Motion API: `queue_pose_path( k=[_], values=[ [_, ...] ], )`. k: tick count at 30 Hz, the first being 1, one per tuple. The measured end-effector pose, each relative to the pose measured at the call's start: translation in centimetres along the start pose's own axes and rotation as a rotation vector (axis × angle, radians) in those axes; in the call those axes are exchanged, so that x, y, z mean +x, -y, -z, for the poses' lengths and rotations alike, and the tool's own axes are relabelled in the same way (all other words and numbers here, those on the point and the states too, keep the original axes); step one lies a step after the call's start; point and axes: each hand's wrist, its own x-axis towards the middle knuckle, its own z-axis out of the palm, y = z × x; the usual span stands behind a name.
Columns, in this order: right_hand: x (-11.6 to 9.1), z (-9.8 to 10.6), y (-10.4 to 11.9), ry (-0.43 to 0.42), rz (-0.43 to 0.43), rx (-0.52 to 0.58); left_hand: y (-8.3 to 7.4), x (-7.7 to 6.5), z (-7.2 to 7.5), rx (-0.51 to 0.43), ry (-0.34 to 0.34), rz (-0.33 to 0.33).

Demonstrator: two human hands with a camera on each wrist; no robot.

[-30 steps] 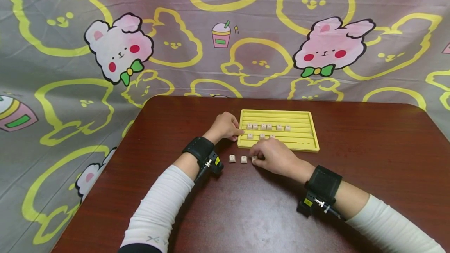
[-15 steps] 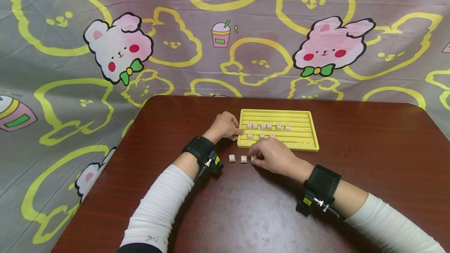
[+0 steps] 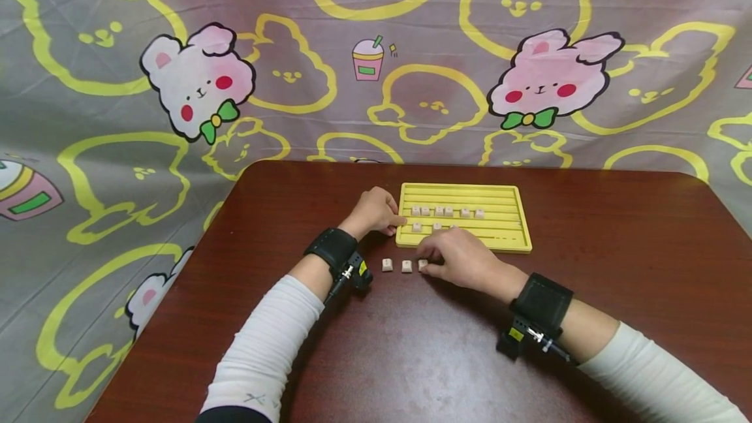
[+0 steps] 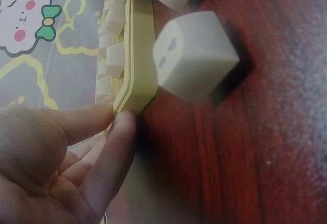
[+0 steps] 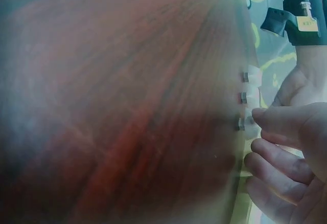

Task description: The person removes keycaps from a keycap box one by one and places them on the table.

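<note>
A yellow slotted tray (image 3: 461, 185) lies on the table, with two rows of pale keycaps standing in its grooves. My left hand (image 3: 376, 211) holds the tray's left edge; in the left wrist view, thumb and finger pinch its corner. In front of the tray, three keycaps form a row: a left keycap (image 3: 387, 265), a middle keycap (image 3: 407, 266) and a right keycap (image 3: 422, 266). My right hand (image 3: 461, 258) pinches the right one between thumb and index finger, low at the table. That hand covers part of the tray's lower row. Marks on the keycaps are too small to read.
The dark reddish-brown table (image 3: 399, 358) extends to both sides and toward me. Behind it hangs a patterned curtain (image 3: 329, 96). A black camera strap is on each wrist, the left strap (image 3: 331, 250) and the right strap (image 3: 542, 305).
My right hand has shifted very slightly at the right keycap, and a little more of that keycap shows. My left hand stays on the tray edge, and the tray has not visibly moved.
</note>
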Motion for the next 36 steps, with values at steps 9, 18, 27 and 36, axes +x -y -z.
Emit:
queue_pose_path(
  k=[9,18,27,36],
  values=[
    [-0.2,1.7,-0.6,-0.029,-0.025,-0.018,0.0,-0.1,0.0,-0.003,-0.002,-0.024],
    [-0.1,2.9,-1.5,-0.046,-0.069,-0.065,0.2,-0.1,0.0,-0.007,0.001,-0.029],
    [0.0,3.1,-2.0,-0.073,-0.079,-0.094,0.1,-0.1,-0.1,-0.026,-0.005,-0.016],
    [0.3,3.1,-2.3,-0.091,-0.086,-0.129,0.0,-0.2,-0.1,-0.039,-0.007,-0.004]
  ],
)
